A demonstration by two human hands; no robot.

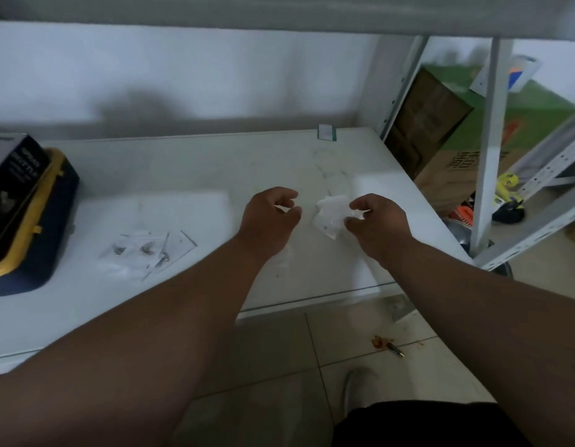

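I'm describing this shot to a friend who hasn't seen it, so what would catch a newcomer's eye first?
Two bare forearms reach to mid-frame, where the right hand pinches a small crumpled white plastic packet above the white table, the left hand loosely curled beside it. At the far left sits a dark blue case with yellow trim under a black box.

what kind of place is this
Likely a storeroom or workshop: slotted metal shelving with cardboard boxes, a blue-and-yellow case on the white table, and small clear bags of parts.
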